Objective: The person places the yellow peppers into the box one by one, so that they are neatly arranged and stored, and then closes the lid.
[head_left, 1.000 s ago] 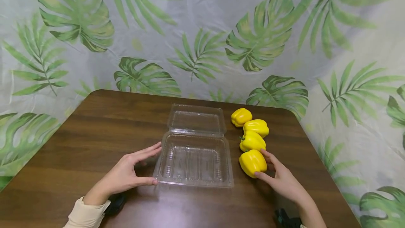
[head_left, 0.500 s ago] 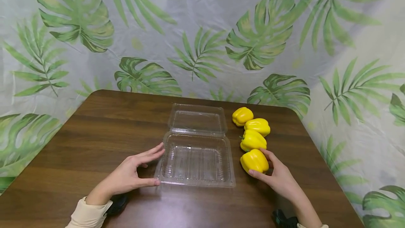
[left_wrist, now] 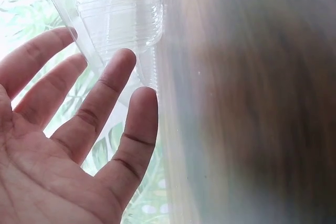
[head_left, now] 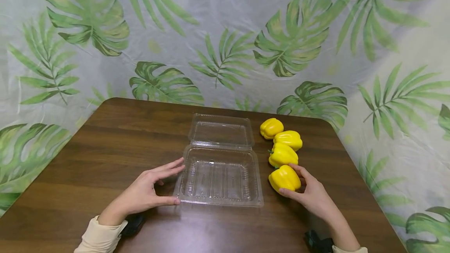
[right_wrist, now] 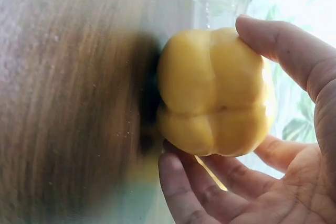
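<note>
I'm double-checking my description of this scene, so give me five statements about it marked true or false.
1. The right hand holds the nearest yellow pepper. True.
2. The container is shut. False: the clear container is open, its lid folded back.
3. Three more yellow peppers lie beyond the held one. True.
4. The left hand holds a pepper. False: the left hand is at the container's left edge.
5. The table is brown. True.

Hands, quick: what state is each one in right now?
Left hand: open, at the left edge of the clear plastic container.
Right hand: closed, holding the nearest yellow pepper.
</note>
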{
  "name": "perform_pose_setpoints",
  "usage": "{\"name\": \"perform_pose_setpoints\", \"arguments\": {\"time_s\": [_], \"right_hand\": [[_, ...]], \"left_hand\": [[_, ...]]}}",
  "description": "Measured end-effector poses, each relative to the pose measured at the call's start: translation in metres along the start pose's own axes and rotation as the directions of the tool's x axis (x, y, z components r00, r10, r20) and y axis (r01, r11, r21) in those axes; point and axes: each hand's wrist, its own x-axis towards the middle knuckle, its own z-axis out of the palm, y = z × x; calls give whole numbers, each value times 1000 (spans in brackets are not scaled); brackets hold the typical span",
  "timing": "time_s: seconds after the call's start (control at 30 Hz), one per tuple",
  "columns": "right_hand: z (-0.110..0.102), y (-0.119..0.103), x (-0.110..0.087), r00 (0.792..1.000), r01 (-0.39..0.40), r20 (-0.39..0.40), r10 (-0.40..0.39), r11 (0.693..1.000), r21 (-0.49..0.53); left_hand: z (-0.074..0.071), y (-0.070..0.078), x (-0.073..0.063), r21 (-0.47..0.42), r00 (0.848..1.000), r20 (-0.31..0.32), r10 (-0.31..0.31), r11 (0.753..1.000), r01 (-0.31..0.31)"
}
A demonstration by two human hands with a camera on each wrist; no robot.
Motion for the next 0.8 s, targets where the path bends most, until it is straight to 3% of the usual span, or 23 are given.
{"name": "perform_pose_setpoints", "arguments": {"time_s": [0.8], "right_hand": [[-13,-1,-4,996,60,69,-62,998,28]], "left_hand": [[-2,2,-1,13,1000,-5,-1,1000,1]]}}
